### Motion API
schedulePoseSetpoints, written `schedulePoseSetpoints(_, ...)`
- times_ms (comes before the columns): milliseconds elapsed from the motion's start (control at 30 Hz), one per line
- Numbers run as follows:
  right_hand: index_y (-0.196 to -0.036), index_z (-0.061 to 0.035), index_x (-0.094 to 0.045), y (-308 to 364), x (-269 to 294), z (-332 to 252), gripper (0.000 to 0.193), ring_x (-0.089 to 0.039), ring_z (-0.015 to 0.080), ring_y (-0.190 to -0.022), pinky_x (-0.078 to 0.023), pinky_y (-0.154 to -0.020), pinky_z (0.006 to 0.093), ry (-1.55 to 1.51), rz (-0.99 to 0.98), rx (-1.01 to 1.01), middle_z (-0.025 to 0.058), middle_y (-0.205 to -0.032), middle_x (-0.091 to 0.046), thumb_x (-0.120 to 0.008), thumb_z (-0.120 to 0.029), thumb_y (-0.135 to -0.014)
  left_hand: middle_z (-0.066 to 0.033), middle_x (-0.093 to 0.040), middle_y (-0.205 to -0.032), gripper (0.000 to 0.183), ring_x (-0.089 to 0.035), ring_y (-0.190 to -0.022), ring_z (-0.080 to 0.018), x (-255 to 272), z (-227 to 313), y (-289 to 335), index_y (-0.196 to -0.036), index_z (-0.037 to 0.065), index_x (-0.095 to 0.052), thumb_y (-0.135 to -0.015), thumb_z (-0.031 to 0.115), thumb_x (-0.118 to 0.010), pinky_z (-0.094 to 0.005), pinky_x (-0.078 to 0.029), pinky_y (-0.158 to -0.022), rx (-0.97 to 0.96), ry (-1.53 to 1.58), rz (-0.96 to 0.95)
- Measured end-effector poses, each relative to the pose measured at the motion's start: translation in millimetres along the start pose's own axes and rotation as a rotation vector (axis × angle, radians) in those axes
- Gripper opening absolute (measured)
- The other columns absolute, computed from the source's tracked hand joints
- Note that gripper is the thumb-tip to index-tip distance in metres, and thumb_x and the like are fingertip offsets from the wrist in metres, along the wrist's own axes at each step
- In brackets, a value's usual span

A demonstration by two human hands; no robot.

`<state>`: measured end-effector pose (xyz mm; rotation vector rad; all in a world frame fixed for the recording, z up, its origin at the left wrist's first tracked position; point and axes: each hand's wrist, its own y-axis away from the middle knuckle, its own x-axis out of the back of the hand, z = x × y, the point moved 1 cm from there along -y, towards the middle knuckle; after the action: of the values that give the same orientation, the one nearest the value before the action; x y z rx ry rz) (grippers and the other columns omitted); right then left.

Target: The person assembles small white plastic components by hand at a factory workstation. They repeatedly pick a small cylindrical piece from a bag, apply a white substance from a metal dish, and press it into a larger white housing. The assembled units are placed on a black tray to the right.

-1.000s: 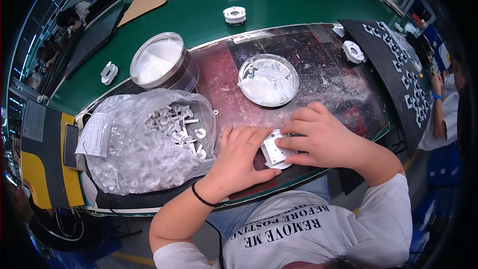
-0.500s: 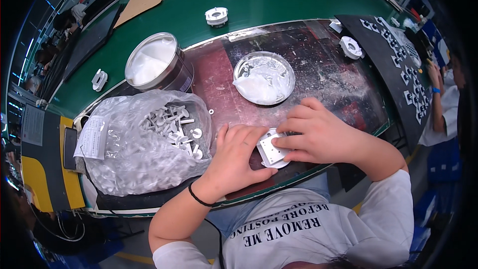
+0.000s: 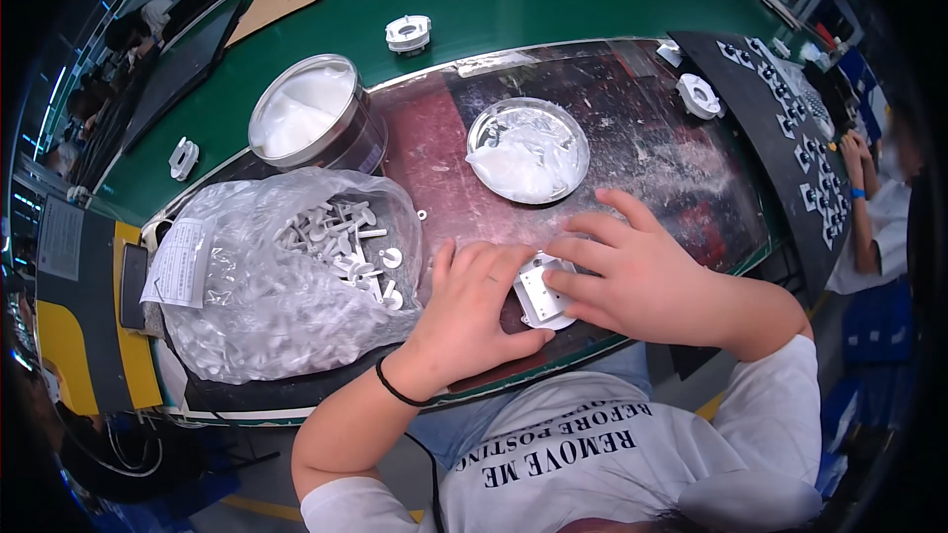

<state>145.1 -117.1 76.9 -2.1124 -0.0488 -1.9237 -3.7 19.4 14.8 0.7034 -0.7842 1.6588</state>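
Observation:
At the bench's near edge lies a white plastic housing (image 3: pixel 542 300) with a flat plate and small holes. My left hand (image 3: pixel 472 308) grips its left side, fingers at the far rim and thumb at the near one. From the right, my right hand (image 3: pixel 637 271) has bent fingertips pressed on the housing's plate and right edge; its index finger is raised. Whether a small part sits under those fingertips is hidden. Beyond the hands, a round metal lid (image 3: pixel 475 125) holds a clear film and a white mass.
Left of my hands, a clear plastic bag (image 3: pixel 267 316) spills grey-white stemmed plastic parts (image 3: pixel 341 242). Behind it stands a metal can (image 3: pixel 363 143) with white contents. Similar white housings (image 3: pixel 408 34) sit on the green conveyor belt (image 3: pixel 494 0). A black board (image 3: pixel 760 138) carries small parts, near another person (image 3: pixel 864 188).
The white housings on the green belt have shifted left. My hands stay around the housing, with the right fingers slightly changed in position.

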Motion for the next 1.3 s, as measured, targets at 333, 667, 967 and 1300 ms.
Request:
schedulePoseSetpoints(333,-0.107,-0.0118,-0.063,18.1,-20.7,-18.5,0.037,-0.050,0.0166,-0.114,-0.034,-0.099,0.0449,-0.045,-0.001,0.076,0.0032,-0.117,-0.057,-0.068,-0.026,-0.074,-0.0110,-0.052,-0.118,0.073,-0.044,-0.115,-0.0304,-3.1,-1.0,1.3,-0.123,0.007,-0.048,-0.062,0.036,-0.077,-0.0557,-0.019,-0.105,-0.025,0.027,0.009)
schedulePoseSetpoints(667,-0.096,-0.0088,-0.065,-73.5,-5.6,70.2,0.025,-0.057,0.0258,-0.095,-0.038,-0.092,0.0406,-0.237,0.327,-0.001,0.0056,-0.099,-0.064,-0.068,-0.018,-0.074,-0.0104,-0.052,-0.117,0.078,-0.043,-0.117,-0.0302,1.5,-7.9,1.6,-0.126,0.007,-0.045,-0.061,0.036,-0.076,-0.0587,-0.019,-0.104,-0.014,0.005,0.022)
schedulePoseSetpoints(967,-0.130,-0.0119,-0.048,-279.9,-93.6,179.4,0.058,-0.046,0.0291,-0.123,-0.039,-0.100,0.0432,-0.099,0.252,-0.311,0.0093,-0.137,-0.044,-0.064,-0.034,-0.079,-0.0138,-0.057,-0.104,0.061,-0.053,-0.097,-0.0322,48.2,-13.1,4.5,-0.110,0.004,-0.055,-0.063,0.035,-0.077,-0.0428,-0.040,-0.087,-0.047,-0.008,0.295)
schedulePoseSetpoints(1300,-0.090,-0.0058,-0.066,-288.8,-84.5,167.9,0.025,-0.064,0.0272,-0.082,-0.050,-0.073,0.0376,-0.267,0.237,-0.401,0.0124,-0.084,-0.067,-0.067,-0.028,-0.078,-0.0113,-0.061,-0.086,0.020,-0.058,-0.083,-0.0302,77.1,-60.4,18.2,-0.090,0.003,-0.064,-0.074,0.016,-0.065,-0.0414,-0.045,-0.073,0.370,-0.415,0.485)
